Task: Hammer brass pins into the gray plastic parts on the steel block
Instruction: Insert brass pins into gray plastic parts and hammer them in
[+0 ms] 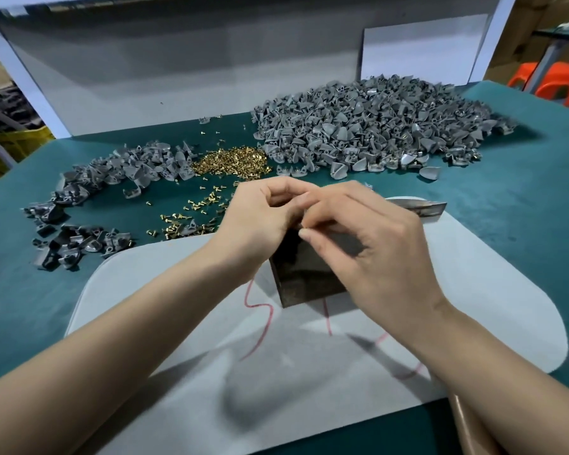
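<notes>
- Saw loose heaps on the green table (506, 224): a large pile of gray plastic parts (368, 126) at far right, a smaller pile (119, 169) at left, and brass pins (234, 160) between them, with more scattered nearer.
- Found the steel block (306, 274) standing on a pale sheet (473, 290) marked in red, its top hidden by both hands.
- Noted a dark metal piece (424, 207) just behind the right hand (385, 244).
- Found the left hand (257, 218) and the right hand with fingers curled, tips meeting over the block.
- Could not tell what, if anything, was pinched there.
</notes>
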A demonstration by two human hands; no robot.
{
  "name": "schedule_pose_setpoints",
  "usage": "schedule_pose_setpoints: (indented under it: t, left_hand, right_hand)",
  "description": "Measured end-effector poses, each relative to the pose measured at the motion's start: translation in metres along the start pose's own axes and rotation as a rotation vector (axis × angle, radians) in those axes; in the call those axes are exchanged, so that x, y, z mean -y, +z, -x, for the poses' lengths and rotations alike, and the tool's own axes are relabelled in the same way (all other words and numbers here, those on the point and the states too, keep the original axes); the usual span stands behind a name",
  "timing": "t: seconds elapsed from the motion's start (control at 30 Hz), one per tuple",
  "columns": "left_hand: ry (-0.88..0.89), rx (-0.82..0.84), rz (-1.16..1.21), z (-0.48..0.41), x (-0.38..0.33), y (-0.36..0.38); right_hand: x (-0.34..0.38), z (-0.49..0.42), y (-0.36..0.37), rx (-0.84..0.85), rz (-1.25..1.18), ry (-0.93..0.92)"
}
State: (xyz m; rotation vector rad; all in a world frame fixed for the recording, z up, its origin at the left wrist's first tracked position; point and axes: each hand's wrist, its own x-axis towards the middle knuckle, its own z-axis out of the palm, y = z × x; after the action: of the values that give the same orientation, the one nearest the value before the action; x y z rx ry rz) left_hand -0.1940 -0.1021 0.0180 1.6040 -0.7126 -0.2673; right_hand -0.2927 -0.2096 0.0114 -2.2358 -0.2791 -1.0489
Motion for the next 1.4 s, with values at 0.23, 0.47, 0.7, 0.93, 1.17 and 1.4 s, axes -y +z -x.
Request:
schedule_pose_setpoints:
  t: [0.23, 0.47, 0.7, 0.93, 1.17, 1.4]
  left_hand:
    - [0.033, 0.074, 0.05, -0.001, 0.0, 0.005]
    - [-0.05, 0.141, 0.103, -0.004, -0.004, 0.0]
    - [0.13, 0.256, -0.322, -0.003, -0.004, -0.004]
    - [0.156, 0.25, -0.193, -0.002, -0.003, -0.002]
    - [0.114, 0.232, -0.131, -0.003, -0.002, -0.001]
    - [0.109, 0.223, -0.113, 0.0, -0.004, 0.002]
  right_hand:
    - [-0.008, 0.001, -0.005, -0.084, -0.019, 0.186]
    - [-0.016, -0.001, -0.011, -0.076, -0.502, 0.498]
    - [-0.026, -0.009, -0.023, -0.182, -0.521, 0.587]
    - [-0.027, -0.007, -0.021, -0.057, -0.507, 0.582]
    - [-0.029, -0.006, -0.021, -0.018, -0.482, 0.591]
    - [-0.027, -0.006, -0.019, 0.004, -0.443, 0.563]
